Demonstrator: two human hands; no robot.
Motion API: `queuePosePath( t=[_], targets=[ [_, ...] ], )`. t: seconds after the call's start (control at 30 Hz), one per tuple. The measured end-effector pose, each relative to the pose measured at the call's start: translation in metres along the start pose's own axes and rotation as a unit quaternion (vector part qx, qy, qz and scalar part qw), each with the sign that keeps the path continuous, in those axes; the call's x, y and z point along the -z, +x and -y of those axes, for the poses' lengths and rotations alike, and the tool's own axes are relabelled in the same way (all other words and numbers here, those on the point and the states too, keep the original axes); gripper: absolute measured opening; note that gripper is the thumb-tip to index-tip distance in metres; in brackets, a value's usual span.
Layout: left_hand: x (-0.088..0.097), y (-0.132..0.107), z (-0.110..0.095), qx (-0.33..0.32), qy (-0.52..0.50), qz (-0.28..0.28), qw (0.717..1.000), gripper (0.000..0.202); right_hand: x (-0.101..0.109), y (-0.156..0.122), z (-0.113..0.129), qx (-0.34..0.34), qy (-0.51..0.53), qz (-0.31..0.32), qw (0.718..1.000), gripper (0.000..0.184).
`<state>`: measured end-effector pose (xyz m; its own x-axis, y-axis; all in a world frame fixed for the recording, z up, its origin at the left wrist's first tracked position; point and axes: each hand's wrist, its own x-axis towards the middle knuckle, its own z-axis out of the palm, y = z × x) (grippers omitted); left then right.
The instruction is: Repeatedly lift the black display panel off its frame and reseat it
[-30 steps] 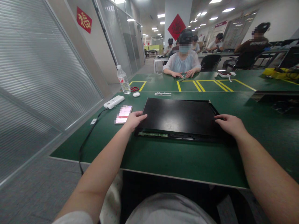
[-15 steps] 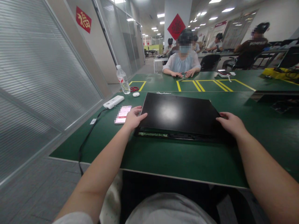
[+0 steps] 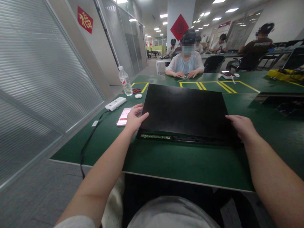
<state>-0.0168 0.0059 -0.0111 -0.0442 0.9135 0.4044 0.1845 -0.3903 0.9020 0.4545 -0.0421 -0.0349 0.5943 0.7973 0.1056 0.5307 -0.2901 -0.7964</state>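
A flat black screen panel is tilted up, its far edge raised off the black frame beneath it. A green circuit strip shows along the frame's near edge. On the panel's left edge, my left hand grips with the thumb on the front face and the fingers behind. My right hand pinches the right edge between thumb and fingers. The panel hides most of the frame.
Left of the panel are a lit phone, a white power bank with a black cable, a small white case, red-handled scissors and a water bottle. A person sits opposite at the green table.
The panel's far edge has risen, so it tilts more steeply, and the bright reflection has left its face. My right hand has shifted slightly right with the edge.
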Motion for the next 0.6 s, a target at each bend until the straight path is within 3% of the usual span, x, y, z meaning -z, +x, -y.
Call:
queuePosePath(
  t=[0.13,0.23,0.33,0.5,0.6],
  targets=[
    [0.004,0.004,0.002,0.019,-0.033,-0.025,0.999,0.041,0.008,-0.010,0.020,-0.060,0.182,-0.018,0.981,0.042],
    [0.004,0.005,0.002,0.030,-0.045,-0.029,0.998,0.040,0.020,-0.021,0.039,-0.091,0.316,0.059,0.942,0.043],
    [0.003,0.005,0.001,0.039,-0.057,-0.022,0.997,0.039,0.033,-0.033,0.051,-0.040,0.343,0.092,0.934,0.043],
    [0.001,0.003,-0.001,0.048,-0.076,-0.005,0.996,0.041,0.040,-0.045,0.056,-0.102,0.371,0.097,0.918,0.040],
    [0.001,0.003,-0.002,0.080,-0.070,-0.006,0.994,0.038,0.038,-0.047,0.058,-0.098,0.391,0.103,0.909,0.042]
  ],
)
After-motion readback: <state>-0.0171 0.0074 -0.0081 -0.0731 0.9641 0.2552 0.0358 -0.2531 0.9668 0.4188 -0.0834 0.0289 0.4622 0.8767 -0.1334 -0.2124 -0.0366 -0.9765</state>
